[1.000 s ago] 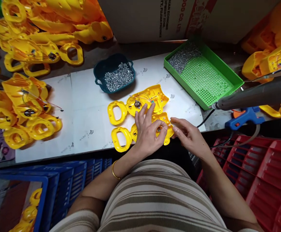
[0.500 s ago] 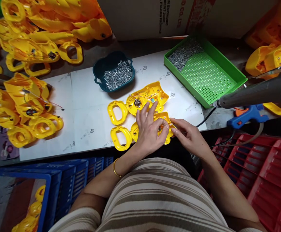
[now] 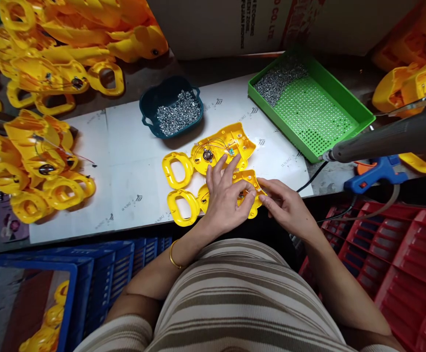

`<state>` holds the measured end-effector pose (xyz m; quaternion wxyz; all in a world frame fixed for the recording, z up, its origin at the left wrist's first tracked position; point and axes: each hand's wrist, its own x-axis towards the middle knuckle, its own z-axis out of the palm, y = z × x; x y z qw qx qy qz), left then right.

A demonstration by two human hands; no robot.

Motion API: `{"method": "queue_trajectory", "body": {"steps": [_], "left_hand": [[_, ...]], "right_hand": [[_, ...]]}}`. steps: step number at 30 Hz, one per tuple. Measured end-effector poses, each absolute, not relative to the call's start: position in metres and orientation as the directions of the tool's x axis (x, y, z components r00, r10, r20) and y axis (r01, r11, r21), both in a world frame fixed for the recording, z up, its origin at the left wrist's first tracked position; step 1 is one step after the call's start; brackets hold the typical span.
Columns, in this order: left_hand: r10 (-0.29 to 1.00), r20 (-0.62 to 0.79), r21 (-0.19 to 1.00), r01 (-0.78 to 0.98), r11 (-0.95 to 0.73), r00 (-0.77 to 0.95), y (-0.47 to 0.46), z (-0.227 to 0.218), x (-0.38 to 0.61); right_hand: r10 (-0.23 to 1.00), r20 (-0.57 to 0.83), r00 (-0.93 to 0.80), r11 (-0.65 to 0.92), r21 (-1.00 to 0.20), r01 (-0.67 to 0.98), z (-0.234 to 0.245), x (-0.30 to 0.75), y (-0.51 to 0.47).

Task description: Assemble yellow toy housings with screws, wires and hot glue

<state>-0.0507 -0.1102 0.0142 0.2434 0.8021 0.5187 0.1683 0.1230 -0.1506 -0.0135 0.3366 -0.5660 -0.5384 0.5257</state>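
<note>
Two yellow plastic shell halves with ring-shaped handles lie side by side on the white sheet. The farther half shows thin wires, a round metal part and a small green board inside. Over the nearer half bends my left hand, its thumb and forefinger pinched together above the cavity and the other fingers stretched toward the farther half. Whatever the pinch holds is too small to make out. My right hand grips the nearer half's right end between thumb and fingers. My left hand covers much of that half's middle.
A dark green basin and a green tray both contain small metal screws. An electric screwdriver juts in from the right above a blue glue gun. More yellow shells are piled left; crates stand below the edge.
Hardly anything differs. My left thumb and forefinger have shifted very slightly over the nearer shell half, while my right hand keeps its grip; the whole view has moved a touch.
</note>
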Motion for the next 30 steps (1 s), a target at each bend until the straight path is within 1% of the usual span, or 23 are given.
{"method": "queue_trajectory", "body": {"steps": [15, 18, 22, 24, 30], "left_hand": [[0.917, -0.031, 0.563, 0.765, -0.313, 0.398, -0.108, 0.015, -0.05], [0.914, -0.029, 0.548, 0.772, -0.324, 0.404, -0.107, 0.015, -0.049], [0.911, -0.02, 0.541, 0.77, -0.337, 0.412, -0.107, 0.014, -0.049], [0.907, -0.007, 0.547, 0.761, -0.349, 0.421, -0.108, 0.013, -0.051], [0.906, 0.051, 0.568, 0.734, -0.373, 0.421, -0.119, 0.013, -0.057]], "right_hand": [[0.965, -0.221, -0.145, -0.172, -0.942, 0.288, -0.013, 0.123, -0.15], [0.962, -0.237, -0.132, -0.202, -0.951, 0.234, -0.014, 0.121, -0.151], [0.95, -0.291, -0.11, -0.283, -0.956, 0.081, -0.016, 0.117, -0.15], [0.941, -0.319, -0.115, -0.318, -0.948, 0.029, -0.017, 0.115, -0.149], [0.88, -0.434, -0.194, -0.444, -0.896, -0.011, -0.014, 0.112, -0.144]]}}
